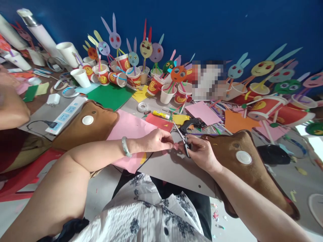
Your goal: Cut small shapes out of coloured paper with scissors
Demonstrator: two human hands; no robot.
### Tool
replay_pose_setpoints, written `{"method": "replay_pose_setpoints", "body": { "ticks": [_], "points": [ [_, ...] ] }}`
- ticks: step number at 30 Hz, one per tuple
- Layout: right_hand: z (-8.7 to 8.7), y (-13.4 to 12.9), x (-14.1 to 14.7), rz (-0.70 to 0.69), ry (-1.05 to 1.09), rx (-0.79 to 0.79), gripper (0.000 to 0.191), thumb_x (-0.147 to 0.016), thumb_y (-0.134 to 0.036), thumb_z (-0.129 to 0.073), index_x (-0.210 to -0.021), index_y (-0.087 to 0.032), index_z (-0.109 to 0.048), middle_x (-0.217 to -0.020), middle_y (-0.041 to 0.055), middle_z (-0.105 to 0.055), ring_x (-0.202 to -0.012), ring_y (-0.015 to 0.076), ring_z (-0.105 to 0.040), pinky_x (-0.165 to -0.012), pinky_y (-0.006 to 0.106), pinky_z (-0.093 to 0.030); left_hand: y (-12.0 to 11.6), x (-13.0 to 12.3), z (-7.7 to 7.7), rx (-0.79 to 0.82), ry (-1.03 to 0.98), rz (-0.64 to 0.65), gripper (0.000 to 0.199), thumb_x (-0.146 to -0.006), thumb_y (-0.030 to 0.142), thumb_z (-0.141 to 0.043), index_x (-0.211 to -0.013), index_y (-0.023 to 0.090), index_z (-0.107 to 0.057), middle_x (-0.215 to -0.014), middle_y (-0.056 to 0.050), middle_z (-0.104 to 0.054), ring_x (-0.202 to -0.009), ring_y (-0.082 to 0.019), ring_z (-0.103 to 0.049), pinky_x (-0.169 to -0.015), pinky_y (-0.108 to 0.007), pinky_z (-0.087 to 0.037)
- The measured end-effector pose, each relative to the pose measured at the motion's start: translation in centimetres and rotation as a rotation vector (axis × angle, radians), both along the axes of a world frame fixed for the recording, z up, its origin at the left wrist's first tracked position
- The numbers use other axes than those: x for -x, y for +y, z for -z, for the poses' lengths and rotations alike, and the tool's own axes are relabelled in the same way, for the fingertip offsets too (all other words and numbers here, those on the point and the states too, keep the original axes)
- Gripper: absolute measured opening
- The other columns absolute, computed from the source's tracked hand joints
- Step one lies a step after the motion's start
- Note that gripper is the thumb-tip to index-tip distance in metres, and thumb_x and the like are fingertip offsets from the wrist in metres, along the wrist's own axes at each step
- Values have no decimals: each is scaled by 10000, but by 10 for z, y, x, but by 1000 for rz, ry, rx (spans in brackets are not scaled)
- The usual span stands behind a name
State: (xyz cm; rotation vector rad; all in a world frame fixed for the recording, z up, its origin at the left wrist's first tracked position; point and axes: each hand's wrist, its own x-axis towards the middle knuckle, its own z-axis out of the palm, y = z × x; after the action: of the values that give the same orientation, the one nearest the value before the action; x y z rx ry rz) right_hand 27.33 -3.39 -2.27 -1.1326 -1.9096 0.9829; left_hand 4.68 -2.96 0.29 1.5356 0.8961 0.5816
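Note:
My left hand (159,140), with a bangle at its wrist, pinches a small pink paper piece (176,146) over the front of the table. Closed round the handles of a pair of scissors (186,144) is my right hand (202,153). The scissors' blades point up and away, a little beyond the paper piece. Pink paper (128,127) lies under and beside my left forearm. Just past my hands are red paper (159,121), a yellow glue stick (160,115) and a black tape dispenser (193,125).
Paper cups (167,94) carrying rabbit-faced paper figures line the blue wall. Brown cushions (239,168) flank my hands. A power strip (69,114), green paper (109,95) and orange paper (239,121) lie around the table. Another person's arm (12,104) is at far left.

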Motion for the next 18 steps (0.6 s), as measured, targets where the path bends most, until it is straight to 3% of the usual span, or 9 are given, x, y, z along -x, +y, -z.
{"method": "replay_pose_setpoints", "body": {
  "ticks": [6,13,18],
  "points": [
    [-5,0,-1,-60,6,24,177,-807,-184,-692,-645,-208,-624,-685,10,-607,-676,162,-568,-628,294,-440,1,1,0,2,4,28,69,-848,142,-660,-796,103,-682,-701,-27,-713,-599,-103,-670,-574,-184,-490],
    [-14,-3,3,-108,-20,88,242,-819,-349,-762,-646,-203,-675,-697,30,-633,-638,163,-561,-584,298,-440,1,1,5,-13,-59,76,127,-833,212,-727,-864,93,-696,-797,-69,-744,-656,-112,-671,-609,-206,-519],
    [-16,-4,5,-104,-26,83,314,-816,-408,-771,-608,-207,-650,-677,29,-628,-639,168,-567,-578,293,-452,0,1,1,-45,6,93,141,-854,232,-713,-826,94,-709,-738,-54,-708,-651,-106,-634,-600,-209,-490]
  ]
}}
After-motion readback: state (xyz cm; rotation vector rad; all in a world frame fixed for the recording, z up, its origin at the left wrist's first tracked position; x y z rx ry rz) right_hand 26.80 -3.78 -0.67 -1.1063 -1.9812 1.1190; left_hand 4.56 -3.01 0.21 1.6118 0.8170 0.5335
